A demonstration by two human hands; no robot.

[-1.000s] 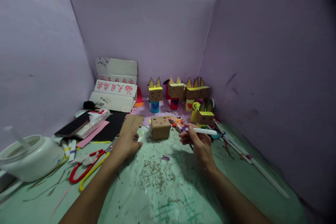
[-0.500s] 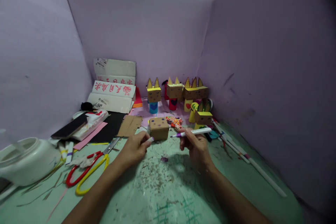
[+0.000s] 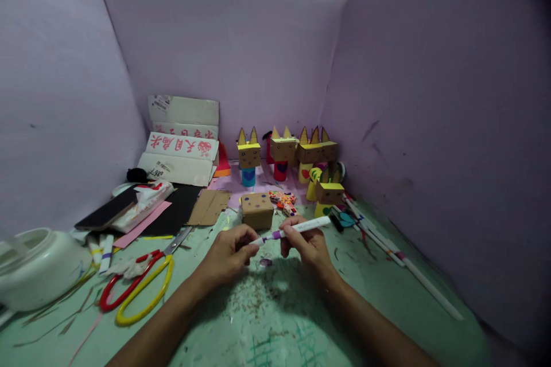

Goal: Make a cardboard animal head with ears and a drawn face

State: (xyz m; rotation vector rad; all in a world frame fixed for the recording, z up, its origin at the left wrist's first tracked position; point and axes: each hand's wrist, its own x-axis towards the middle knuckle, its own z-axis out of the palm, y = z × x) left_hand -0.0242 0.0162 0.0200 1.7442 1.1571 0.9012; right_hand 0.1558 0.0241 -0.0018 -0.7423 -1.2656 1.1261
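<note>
Both hands meet low over the green worktop [image 3: 267, 321], just in front of a plain cardboard box [image 3: 257, 210]. Right hand [image 3: 307, 246] has its grip closed around a white marker [image 3: 297, 229] with a purple band, barrel angled up to the right. Left hand [image 3: 228, 252] pinches the marker's near end at the fingertips; whether that end is a cap or the bare tip cannot be told. Risks, as judged: a bare tip this close to the fingers could ink them; a jerk at the marker could carry the hands forward into the box, or on into the row of eared box figures [image 3: 284, 152] behind it, which stand on narrow cup bases and look easy to topple. Scissors [image 3: 138, 289] lie open-handled just left of the left forearm, within reach of a stray elbow. Paper scraps litter the worktop, so a small dropped part would be hard to find. Containers: a white jar [image 3: 37, 266] at far left, lid off, something thin standing in it, contents not readable. The box is closed, dots drawn on top, inside unseen.
</note>
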